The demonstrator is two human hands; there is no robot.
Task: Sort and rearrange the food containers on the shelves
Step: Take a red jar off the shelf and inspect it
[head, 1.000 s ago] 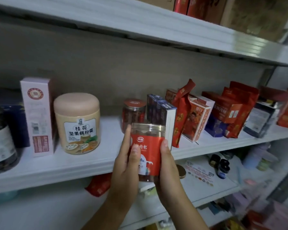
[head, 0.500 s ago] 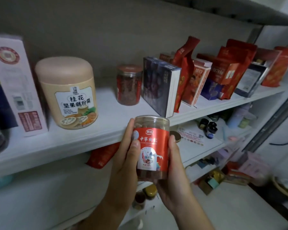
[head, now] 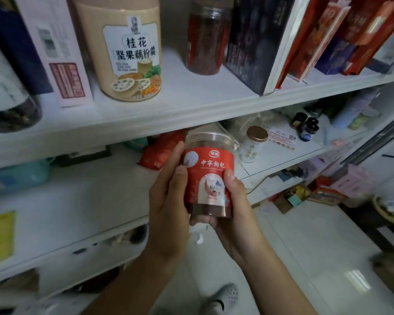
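Observation:
A clear plastic jar with a red label [head: 208, 176] is upright in front of the lower shelf, held between both hands. My left hand [head: 168, 201] grips its left side with the thumb on the label. My right hand [head: 234, 205] cups its right side and bottom. On the upper white shelf [head: 168, 110] stand a beige tub with a lotus-root label [head: 125, 48], a second clear jar of red contents [head: 206, 39] and a dark box [head: 257, 42].
Red packets and boxes [head: 328, 35] fill the upper shelf's right; a pink box [head: 59, 53] and a dark jar [head: 7, 96] stand at its left. The lower shelf holds a gold-lidded white tin [head: 253, 144], a red pouch [head: 162, 153] and small dark bottles [head: 305, 127]. Below lies tiled floor.
The jar has come down from the upper shelf's level to in front of the lower shelf, still in both hands. The view has tilted downward, bringing the floor and lower shelves in.

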